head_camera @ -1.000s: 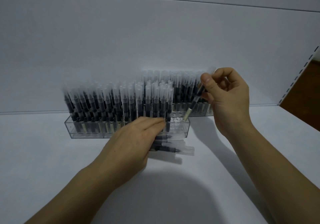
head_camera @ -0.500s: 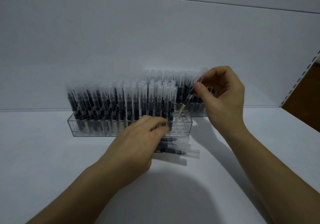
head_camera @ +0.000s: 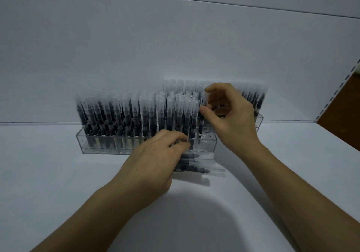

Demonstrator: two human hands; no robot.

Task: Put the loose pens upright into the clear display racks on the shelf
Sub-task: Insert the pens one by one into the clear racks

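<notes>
A clear front rack (head_camera: 101, 148) stands on the white shelf (head_camera: 58, 173), packed with several upright dark pens under clear caps. Some holes at its right end (head_camera: 208, 134) show no pens. A second filled rack (head_camera: 259, 117) stands behind it to the right. My right hand (head_camera: 231, 117) pinches one pen (head_camera: 203, 105) between thumb and forefinger, nearly upright, its lower end in the front rack's right end. My left hand (head_camera: 155, 158) rests curled over several loose pens (head_camera: 202, 166) lying flat in front of the rack, fingertips touching them.
A white back wall (head_camera: 175, 47) rises straight behind the racks. At the far right stand a slotted shelf upright (head_camera: 339, 88) and a brown surface (head_camera: 346, 111) beyond it.
My right hand has brought the pen leftward from a slant to nearly upright and lowered it into the front rack's right end. My left hand has stayed on the loose pens.
</notes>
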